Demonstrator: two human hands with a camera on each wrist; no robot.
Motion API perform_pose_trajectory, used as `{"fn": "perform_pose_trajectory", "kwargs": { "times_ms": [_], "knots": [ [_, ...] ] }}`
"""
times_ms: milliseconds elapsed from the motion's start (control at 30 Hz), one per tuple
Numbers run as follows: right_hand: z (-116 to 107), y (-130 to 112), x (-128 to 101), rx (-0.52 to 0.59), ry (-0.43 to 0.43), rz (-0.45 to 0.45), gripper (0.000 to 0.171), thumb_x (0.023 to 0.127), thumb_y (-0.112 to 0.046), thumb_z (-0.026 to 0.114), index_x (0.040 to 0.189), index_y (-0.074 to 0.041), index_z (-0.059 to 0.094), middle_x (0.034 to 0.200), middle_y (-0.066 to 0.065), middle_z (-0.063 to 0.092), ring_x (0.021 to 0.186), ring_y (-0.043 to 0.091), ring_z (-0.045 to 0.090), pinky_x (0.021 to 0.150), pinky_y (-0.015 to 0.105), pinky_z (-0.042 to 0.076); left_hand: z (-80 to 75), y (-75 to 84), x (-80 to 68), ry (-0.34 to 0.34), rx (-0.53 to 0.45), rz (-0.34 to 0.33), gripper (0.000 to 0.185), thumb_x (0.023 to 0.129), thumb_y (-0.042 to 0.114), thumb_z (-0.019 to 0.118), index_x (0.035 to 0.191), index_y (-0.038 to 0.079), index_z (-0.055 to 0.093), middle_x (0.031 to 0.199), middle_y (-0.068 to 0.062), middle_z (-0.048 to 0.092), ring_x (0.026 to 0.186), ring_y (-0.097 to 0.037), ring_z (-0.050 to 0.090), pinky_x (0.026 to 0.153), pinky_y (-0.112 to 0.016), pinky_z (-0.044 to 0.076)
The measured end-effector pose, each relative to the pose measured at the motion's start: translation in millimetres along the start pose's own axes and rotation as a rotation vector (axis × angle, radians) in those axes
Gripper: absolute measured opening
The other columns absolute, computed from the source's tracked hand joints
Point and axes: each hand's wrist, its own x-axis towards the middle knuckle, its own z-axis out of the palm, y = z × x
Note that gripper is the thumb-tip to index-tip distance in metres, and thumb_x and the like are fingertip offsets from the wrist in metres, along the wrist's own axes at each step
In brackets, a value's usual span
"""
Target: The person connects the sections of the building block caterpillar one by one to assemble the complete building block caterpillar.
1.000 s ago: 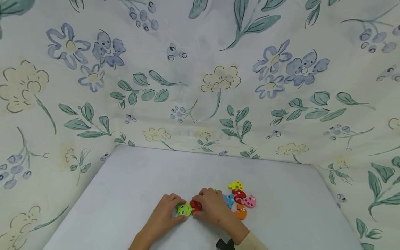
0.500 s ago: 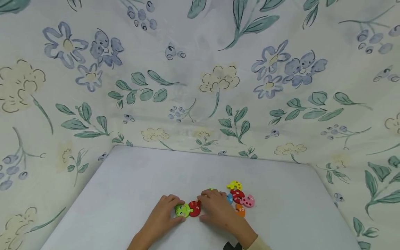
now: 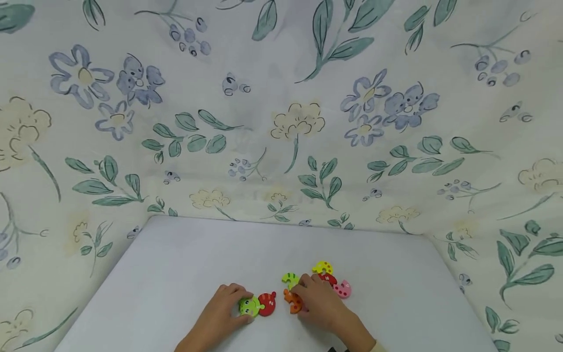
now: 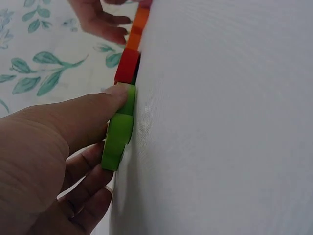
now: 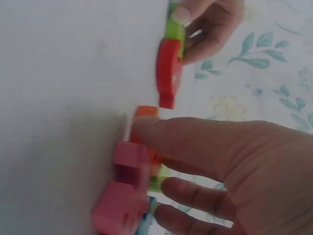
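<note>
My left hand [image 3: 222, 310] pinches a green puzzle piece with a smiling face [image 3: 248, 307] between thumb and fingers. In the left wrist view the thumb lies along the top edge of this green piece [image 4: 117, 137]. Joined to its right side is a red puzzle piece marked 2 [image 3: 267, 304], flat on the table. My right hand [image 3: 327, 303] pinches a spotted orange puzzle piece [image 3: 293, 301], a short gap to the right of the red one. In the right wrist view the thumb presses on the orange piece [image 5: 146, 113], and a pink piece [image 5: 120, 208] sits close by.
Behind the right hand lie a striped green piece [image 3: 290, 278], a yellow spotted piece [image 3: 323, 267], another red piece [image 3: 327, 278] and a pink spotted piece [image 3: 343, 289]. The white table [image 3: 211, 254] meets flower-patterned cloth [image 3: 264, 161] at its back and sides.
The right hand has let go of the red piece marked 2, moved right and taken hold of the orange piece. The left hand keeps its grip on the green face piece.
</note>
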Motion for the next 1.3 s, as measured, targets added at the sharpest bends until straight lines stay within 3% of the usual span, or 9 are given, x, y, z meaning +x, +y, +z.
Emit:
{"fn": "perform_pose_trajectory", "kwargs": {
  "times_ms": [233,467,633,833,1100,1300],
  "knots": [
    [13,-6,2,-0.013,0.019,0.029,0.051,0.082,-0.041,0.09,0.127,-0.022,0.074,0.112,-0.002,0.06,0.101,0.016,0.052,0.089,0.037,0.058,-2.8,-4.9,-2.6,-0.064,-0.089,-0.008,0.046,0.08,0.035,0.091,0.121,0.023,0.075,0.118,0.013,0.063,0.11,-0.015,0.052,0.101,-0.045,0.054],
    [11,-11,6,0.012,0.07,-0.067,0.048,0.087,-0.042,0.086,0.129,-0.023,0.072,0.118,-0.008,0.065,0.102,0.011,0.054,0.092,0.03,0.055,-2.8,-7.8,-4.3,-0.061,-0.126,0.048,0.046,0.085,0.035,0.087,0.126,0.021,0.074,0.123,0.014,0.062,0.114,-0.015,0.052,0.103,-0.044,0.052],
    [0,-22,13,0.054,0.072,-0.127,0.048,0.091,-0.036,0.083,0.135,-0.023,0.069,0.127,-0.009,0.068,0.112,0.012,0.059,0.096,0.032,0.056,-4.1,-9.1,-6.6,-0.03,-0.123,0.077,0.045,0.086,0.035,0.087,0.126,0.022,0.074,0.123,0.016,0.062,0.115,-0.014,0.052,0.103,-0.043,0.052],
    [1,-29,21,0.048,0.03,-0.145,0.049,0.09,-0.036,0.084,0.136,-0.028,0.07,0.125,-0.01,0.069,0.116,0.013,0.06,0.098,0.035,0.056,-5.4,-10.6,-8.7,-0.018,-0.121,0.099,0.045,0.086,0.035,0.087,0.127,0.021,0.074,0.125,0.016,0.061,0.115,-0.013,0.052,0.103,-0.041,0.051],
    [2,-26,27,0.07,-0.017,-0.158,0.046,0.09,-0.034,0.084,0.135,-0.031,0.071,0.127,-0.012,0.068,0.118,0.012,0.059,0.098,0.032,0.055,-8.9,-7.4,-7.6,-0.053,-0.151,0.085,0.047,0.087,0.036,0.086,0.13,0.021,0.073,0.127,0.015,0.061,0.118,-0.015,0.052,0.105,-0.044,0.05],
    [3,-27,26,0.071,0.001,-0.11,0.049,0.087,-0.035,0.087,0.133,-0.027,0.072,0.125,-0.01,0.069,0.116,0.013,0.059,0.097,0.032,0.056,-10.4,-13.1,-6.9,-0.075,-0.139,0.091,0.047,0.088,0.035,0.085,0.131,0.022,0.073,0.128,0.015,0.06,0.12,-0.015,0.052,0.105,-0.044,0.05]
  ]
}}
